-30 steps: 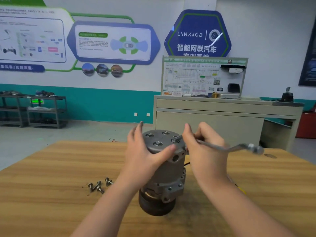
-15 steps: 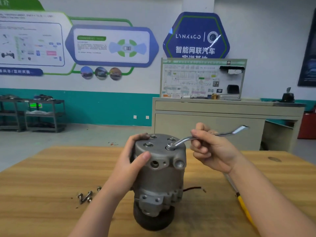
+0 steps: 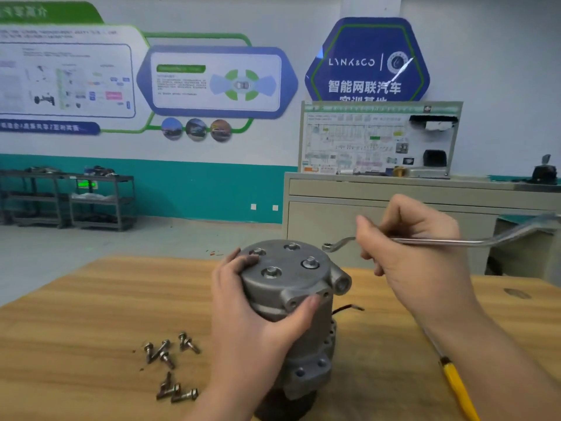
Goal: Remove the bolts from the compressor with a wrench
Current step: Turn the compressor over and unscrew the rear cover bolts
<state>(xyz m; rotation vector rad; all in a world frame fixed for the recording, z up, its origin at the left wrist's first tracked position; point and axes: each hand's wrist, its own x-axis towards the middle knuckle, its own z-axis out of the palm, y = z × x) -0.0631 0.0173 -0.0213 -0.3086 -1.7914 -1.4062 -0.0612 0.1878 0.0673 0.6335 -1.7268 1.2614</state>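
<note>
- The wrench [image 3: 425,240] has come off the compressor [image 3: 291,299]: half a second ago its ring end sat on the bolt at the right of the top face, and now that ring end hangs in the air just off the far right rim, touching nothing
- The right hand [image 3: 416,253] grips the wrench shaft near the ring end, fingers curled round it, with the long handle running out to the right edge of the view
- The left hand [image 3: 258,305] holds the compressor as before, fingers wrapped over the near left rim and thumb pressed on the front boss; the compressor stands upright on the wooden table [image 3: 91,314], near the middle of its front half
- Four bolts [image 3: 271,271] show seated in the top face; whether the one just worked has loosened cannot be told
- The loose bolts [image 3: 170,369] lie in a small scatter on the table, left of the compressor
- A yellow-handled tool [image 3: 458,387] lies on the table to the right, under the right forearm
- My reading: the lift-off is a reset between swings or a shift to another bolt, so the top-face bolts remain to be taken out
</note>
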